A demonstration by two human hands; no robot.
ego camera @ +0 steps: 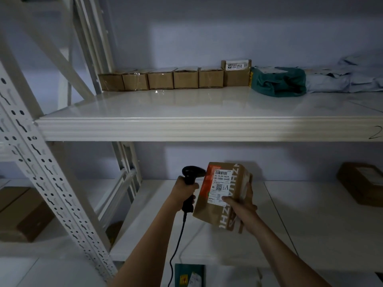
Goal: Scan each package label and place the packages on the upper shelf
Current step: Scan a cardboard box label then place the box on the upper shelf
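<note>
Below the upper shelf [186, 129], our right hand [240, 201] clasps one package [223, 195], left hand [184, 191] gripping scanner [191, 177]; boxes [161, 79] above already shelved.

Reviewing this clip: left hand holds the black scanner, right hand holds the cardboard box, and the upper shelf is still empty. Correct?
Not quite. The head view shows the upper shelf already holds a row of small boxes and bagged parcels. The rest stands.

Grey bags [352, 79] cut off right, label [220, 186] small print illegible — pkg [189, 275] cropped at bottom
</note>
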